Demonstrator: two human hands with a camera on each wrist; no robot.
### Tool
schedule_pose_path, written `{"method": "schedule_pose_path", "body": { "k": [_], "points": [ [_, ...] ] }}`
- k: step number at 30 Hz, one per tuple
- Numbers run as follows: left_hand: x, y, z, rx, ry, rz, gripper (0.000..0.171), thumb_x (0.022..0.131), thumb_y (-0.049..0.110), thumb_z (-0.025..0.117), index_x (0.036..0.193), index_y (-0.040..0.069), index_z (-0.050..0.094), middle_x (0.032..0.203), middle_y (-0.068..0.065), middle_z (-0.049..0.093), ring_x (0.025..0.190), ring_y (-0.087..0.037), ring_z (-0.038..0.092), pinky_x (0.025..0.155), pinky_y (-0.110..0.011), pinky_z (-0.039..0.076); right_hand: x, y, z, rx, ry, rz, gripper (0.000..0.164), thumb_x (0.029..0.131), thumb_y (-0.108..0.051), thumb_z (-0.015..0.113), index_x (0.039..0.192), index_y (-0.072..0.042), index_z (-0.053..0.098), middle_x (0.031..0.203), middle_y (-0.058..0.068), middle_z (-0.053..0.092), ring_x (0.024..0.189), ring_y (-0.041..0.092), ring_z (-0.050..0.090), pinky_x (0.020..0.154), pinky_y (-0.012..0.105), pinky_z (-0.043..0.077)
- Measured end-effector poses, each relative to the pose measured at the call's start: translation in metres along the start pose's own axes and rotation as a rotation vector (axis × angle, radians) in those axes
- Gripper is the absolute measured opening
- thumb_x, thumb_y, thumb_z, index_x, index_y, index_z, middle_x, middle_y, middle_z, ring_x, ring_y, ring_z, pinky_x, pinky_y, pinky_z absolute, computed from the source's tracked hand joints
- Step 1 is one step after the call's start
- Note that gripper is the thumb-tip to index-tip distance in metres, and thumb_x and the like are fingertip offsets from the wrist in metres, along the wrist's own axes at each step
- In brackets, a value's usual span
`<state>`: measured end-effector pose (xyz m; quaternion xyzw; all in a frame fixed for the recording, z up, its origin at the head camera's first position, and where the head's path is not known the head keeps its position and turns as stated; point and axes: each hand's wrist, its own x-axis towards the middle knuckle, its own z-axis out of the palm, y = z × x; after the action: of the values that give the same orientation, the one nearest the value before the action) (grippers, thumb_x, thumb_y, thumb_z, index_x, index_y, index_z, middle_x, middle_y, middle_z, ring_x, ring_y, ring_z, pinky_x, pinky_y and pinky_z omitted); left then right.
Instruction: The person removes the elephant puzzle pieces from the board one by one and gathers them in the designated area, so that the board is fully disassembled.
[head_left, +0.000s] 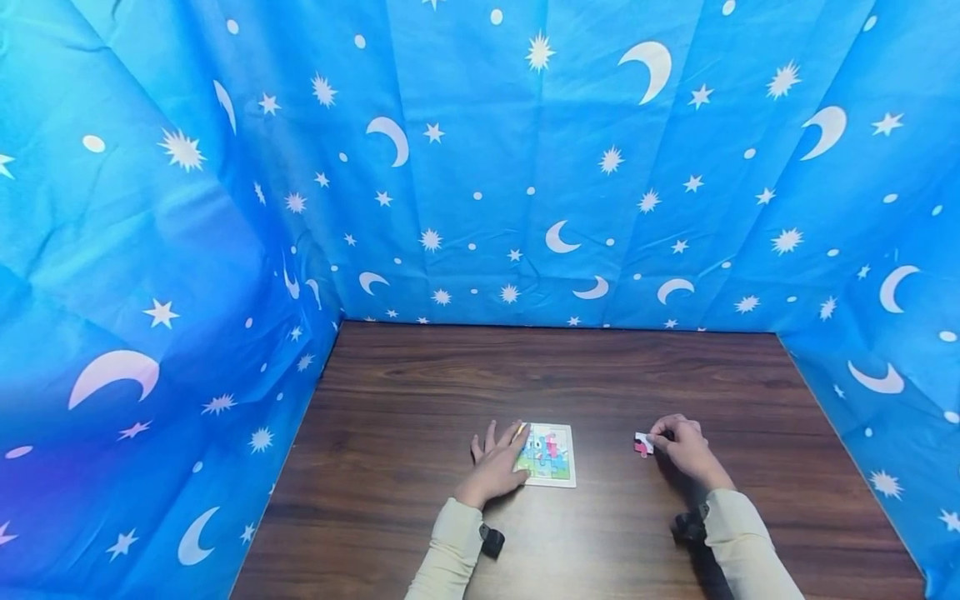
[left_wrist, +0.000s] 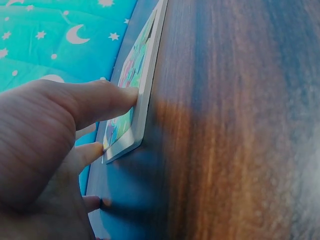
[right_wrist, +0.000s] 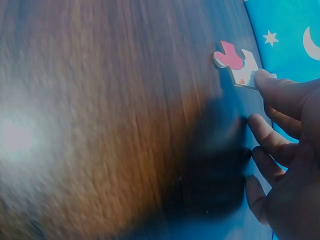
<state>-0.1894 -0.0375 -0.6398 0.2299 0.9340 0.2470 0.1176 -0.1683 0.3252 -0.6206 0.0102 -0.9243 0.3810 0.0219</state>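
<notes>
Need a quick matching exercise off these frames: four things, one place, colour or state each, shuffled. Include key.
Column 1
1. left hand
2. loose puzzle piece
3. backdrop cloth
4. tabletop

Column 2
A. blue, printed with moons and stars
B. at the left side of the framed puzzle, touching it
C. dark brown with wood grain
D. pinched by the right hand

Pairs: 1-B, 2-D, 3-A, 4-C

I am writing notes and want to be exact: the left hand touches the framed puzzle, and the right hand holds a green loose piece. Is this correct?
Not quite: the loose piece is pink and white, not green, as the right wrist view shows. The left hand does touch the framed puzzle, and the right hand holds the piece.
</notes>
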Motion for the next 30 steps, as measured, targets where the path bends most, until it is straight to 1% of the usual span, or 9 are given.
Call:
{"method": "schedule_pose_path", "body": {
  "k": [5,8,12,15,21,24,27,30],
  "points": [
    [-0.001,0.002,-0.001,-0.001,-0.008,-0.014,0.08,0.089,0.026,0.07,0.16,0.016,0.033,0.165,-0.006,0.029,0.15,-0.049,0.009,0.11,-0.076,0.005,0.002,0.005,-0.001,0.0,0.007,-0.013,0.01,0.091,-0.005,0.07,0.083,-0.003,0.063,0.106,0.024,0.056,0.11,0.052,0.038,0.085,0.073,0.026],
    [0.0,0.001,-0.001,-0.01,0.004,-0.008,0.081,0.089,0.024,0.071,0.159,0.015,0.034,0.164,-0.007,0.029,0.15,-0.049,0.01,0.11,-0.076,0.004,0.003,0.009,0.001,-0.004,0.012,-0.023,0.01,0.09,-0.004,0.071,0.084,-0.004,0.064,0.104,0.022,0.055,0.11,0.053,0.038,0.084,0.071,0.026],
    [0.001,-0.003,0.005,-0.02,0.022,0.006,0.081,0.089,0.024,0.072,0.159,0.015,0.033,0.164,-0.007,0.029,0.149,-0.05,0.008,0.109,-0.076,0.002,0.005,0.013,0.002,-0.009,0.028,-0.044,0.009,0.088,-0.002,0.072,0.083,-0.005,0.064,0.102,0.021,0.055,0.108,0.052,0.038,0.081,0.067,0.027],
    [0.001,-0.002,0.007,-0.019,0.006,-0.006,0.08,0.09,0.025,0.071,0.16,0.016,0.033,0.165,-0.006,0.027,0.15,-0.048,0.006,0.111,-0.074,0.0,0.005,0.015,0.002,-0.014,0.044,-0.059,0.009,0.087,-0.002,0.072,0.083,-0.005,0.065,0.102,0.02,0.056,0.107,0.051,0.039,0.079,0.065,0.027],
    [-0.001,0.002,0.0,-0.023,-0.014,-0.021,0.075,0.09,0.025,0.071,0.157,0.016,0.039,0.165,-0.005,0.028,0.15,-0.048,0.009,0.11,-0.075,0.003,0.004,0.015,0.007,-0.041,0.09,-0.076,0.011,0.085,-0.003,0.075,0.081,-0.008,0.067,0.1,0.018,0.056,0.106,0.05,0.04,0.077,0.061,0.027],
    [-0.002,0.003,-0.002,-0.023,-0.022,-0.027,0.075,0.091,0.027,0.07,0.158,0.017,0.038,0.166,-0.004,0.027,0.151,-0.047,0.008,0.111,-0.074,0.003,0.004,0.015,0.01,-0.052,0.11,-0.077,0.011,0.085,-0.004,0.076,0.082,-0.009,0.067,0.102,0.019,0.056,0.107,0.049,0.04,0.076,0.061,0.026],
    [-0.001,0.002,-0.001,-0.027,-0.011,-0.024,0.074,0.09,0.026,0.071,0.157,0.016,0.039,0.165,-0.005,0.028,0.15,-0.047,0.008,0.111,-0.075,0.004,0.004,0.015,0.012,-0.06,0.124,-0.077,0.011,0.085,-0.005,0.078,0.084,-0.01,0.068,0.104,0.019,0.057,0.107,0.049,0.04,0.076,0.06,0.025],
    [0.001,-0.001,0.003,-0.029,-0.004,-0.024,0.075,0.09,0.026,0.071,0.157,0.016,0.04,0.165,-0.004,0.028,0.151,-0.047,0.007,0.11,-0.075,0.003,0.005,0.015,0.014,-0.069,0.135,-0.08,0.011,0.084,-0.006,0.078,0.084,-0.01,0.068,0.103,0.019,0.057,0.106,0.048,0.041,0.075,0.059,0.025]
  ]
}}
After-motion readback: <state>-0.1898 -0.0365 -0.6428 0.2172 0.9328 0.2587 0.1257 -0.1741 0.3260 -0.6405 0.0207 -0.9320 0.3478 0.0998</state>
